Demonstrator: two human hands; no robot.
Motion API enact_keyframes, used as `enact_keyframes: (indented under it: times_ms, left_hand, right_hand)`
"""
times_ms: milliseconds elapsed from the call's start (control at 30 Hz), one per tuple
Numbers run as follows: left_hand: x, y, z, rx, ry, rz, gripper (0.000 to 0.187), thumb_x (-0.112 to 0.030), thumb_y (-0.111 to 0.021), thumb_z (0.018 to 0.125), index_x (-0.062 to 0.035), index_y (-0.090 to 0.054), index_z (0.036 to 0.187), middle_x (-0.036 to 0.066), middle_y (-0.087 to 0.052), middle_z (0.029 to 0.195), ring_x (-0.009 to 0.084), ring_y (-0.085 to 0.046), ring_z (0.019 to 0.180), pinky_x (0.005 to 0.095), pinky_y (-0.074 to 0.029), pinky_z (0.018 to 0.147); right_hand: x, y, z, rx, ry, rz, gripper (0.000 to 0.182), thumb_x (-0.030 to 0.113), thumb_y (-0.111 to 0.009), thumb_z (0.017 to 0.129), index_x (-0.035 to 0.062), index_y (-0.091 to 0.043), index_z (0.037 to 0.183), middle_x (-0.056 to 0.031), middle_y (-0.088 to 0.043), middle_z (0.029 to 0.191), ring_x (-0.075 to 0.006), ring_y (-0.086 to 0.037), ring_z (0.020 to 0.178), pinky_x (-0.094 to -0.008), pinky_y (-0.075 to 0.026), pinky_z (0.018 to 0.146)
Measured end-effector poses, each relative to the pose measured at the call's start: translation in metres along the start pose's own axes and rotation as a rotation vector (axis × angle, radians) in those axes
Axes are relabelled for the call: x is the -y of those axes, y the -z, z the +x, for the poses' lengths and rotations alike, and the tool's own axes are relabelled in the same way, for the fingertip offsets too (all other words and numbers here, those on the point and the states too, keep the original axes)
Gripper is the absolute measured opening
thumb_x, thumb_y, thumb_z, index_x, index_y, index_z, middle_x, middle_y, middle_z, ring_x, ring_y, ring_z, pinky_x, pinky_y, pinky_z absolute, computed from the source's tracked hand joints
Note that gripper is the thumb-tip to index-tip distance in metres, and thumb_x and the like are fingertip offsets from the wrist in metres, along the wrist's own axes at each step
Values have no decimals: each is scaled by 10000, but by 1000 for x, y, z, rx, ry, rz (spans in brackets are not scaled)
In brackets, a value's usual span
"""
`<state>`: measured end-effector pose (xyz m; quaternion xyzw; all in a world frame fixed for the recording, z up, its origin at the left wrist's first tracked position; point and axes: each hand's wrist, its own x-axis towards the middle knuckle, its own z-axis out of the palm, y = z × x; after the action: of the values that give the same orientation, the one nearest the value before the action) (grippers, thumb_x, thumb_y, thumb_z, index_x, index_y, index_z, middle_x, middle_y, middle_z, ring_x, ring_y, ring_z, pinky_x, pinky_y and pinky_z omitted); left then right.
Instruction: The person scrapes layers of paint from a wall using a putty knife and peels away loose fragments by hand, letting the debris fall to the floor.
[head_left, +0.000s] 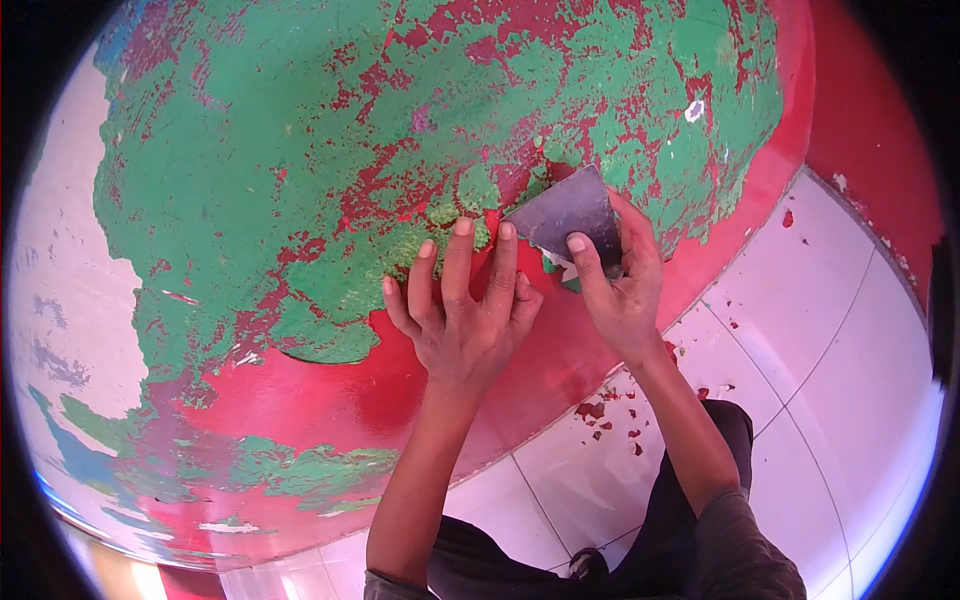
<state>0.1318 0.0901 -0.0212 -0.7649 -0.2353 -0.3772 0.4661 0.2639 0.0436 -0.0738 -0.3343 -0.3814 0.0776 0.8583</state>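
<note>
A large curved surface bears patchy green paint (240, 150) over red (300, 400). My left hand (464, 310) lies against it with the fingers spread and nothing held, fingertips at the ragged lower edge of the green. Just to its right, my right hand (625, 275) grips a dark flat scraper (568, 212), thumb on its near face and fingers behind it, partly hidden. The scraper is tilted, with its left corner close to my left index fingertip. Bits of loose green paint show under its lower edge.
White floor tiles (835, 400) lie below and to the right, with red paint flakes (637, 449) scattered on them. A red surface (875, 130) stands at the upper right. My dark-clothed legs (665, 530) are at the bottom. Bare whitish patches (75, 260) show at the left.
</note>
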Motion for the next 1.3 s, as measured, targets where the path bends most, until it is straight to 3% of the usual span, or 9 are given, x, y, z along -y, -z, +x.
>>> enact_keyframes:
  times_ms: [67, 267, 400, 567, 667, 767, 900, 1000, 1300]
  left_hand:
    - [2, 2, 2, 1, -41, 5, 376, -383, -614, 760, -244, -685, 1102, 59, -446, 1329, 277, -343, 1229, 487, -172, 1082]
    - [2, 2, 1, -3, -42, -13, 360, -371, -623, 759, -252, -689, 1093, 55, -453, 1312, 278, -350, 1232, 489, -176, 1080]
    - [1, 2, 1, -32, -15, -55, 377, -353, -627, 763, -178, -672, 1094, 79, -457, 1275, 286, -359, 1215, 495, -223, 1057]
    - [0, 4, 4, -75, 67, -49, 384, -327, -632, 777, -85, -638, 1075, 124, -460, 1251, 297, -385, 1178, 492, -294, 1008]
    - [-1, 2, 5, -140, 156, -146, 341, -278, -683, 761, -82, -651, 1037, 133, -477, 1245, 303, -396, 1166, 476, -318, 987]
    - [-10, -1, 12, -229, 280, -171, 239, -296, -731, 762, -132, -693, 932, 98, -537, 1215, 288, -439, 1112, 445, -349, 947]
    - [-15, -2, 18, -303, 386, -273, 190, -240, -794, 714, -120, -706, 832, 104, -529, 1242, 284, -428, 1117, 424, -359, 926]
    - [-22, -4, 21, -334, 456, -317, 174, -206, -810, 696, -112, -707, 799, 113, -520, 1262, 287, -411, 1129, 415, -359, 920]
    - [-29, -3, 23, -289, 494, -333, 109, -164, -778, 725, -94, -707, 769, 172, -400, 1414, 321, -355, 1164, 419, -327, 943]
  right_hand:
    - [-2, 0, -1, -3, -4, 19, 419, 0, -615, 865, -37, -458, 1252, -96, -620, 970, -83, -588, 793, -217, -498, 654]
    - [-3, 5, 1, 24, 35, -27, 410, 3, -610, 867, -38, -458, 1245, -96, -617, 963, -90, -603, 767, -217, -512, 607]
    - [-2, 1, 3, -141, 75, -2, 408, 19, -610, 870, -33, -458, 1245, -110, -616, 988, -105, -611, 755, -230, -532, 598]
    - [2, 4, 6, -55, 92, -65, 415, 32, -610, 872, -22, -456, 1254, -124, -617, 1005, -122, -624, 757, -246, -550, 594]
    - [8, 4, 5, -13, 41, -57, 418, 31, -610, 872, -19, -455, 1256, -122, -615, 1012, -125, -628, 749, -243, -546, 575]
    - [15, 7, 6, -7, -3, -73, 410, 32, -608, 875, -20, -458, 1253, -114, -612, 1019, -130, -624, 781, -246, -532, 616]
    - [8, 13, 10, -76, 89, -56, 404, 41, -603, 881, -23, -457, 1252, -113, -605, 1044, -149, -598, 906, -267, -492, 762]
    - [13, 20, 13, -107, 33, -35, 413, 50, -602, 884, -27, -446, 1258, -128, -595, 1083, -160, -561, 1002, -287, -451, 856]
    - [6, 13, 11, -128, 23, 2, 421, 60, -591, 893, -34, -426, 1269, -146, -571, 1127, -170, -552, 1019, -290, -451, 860]
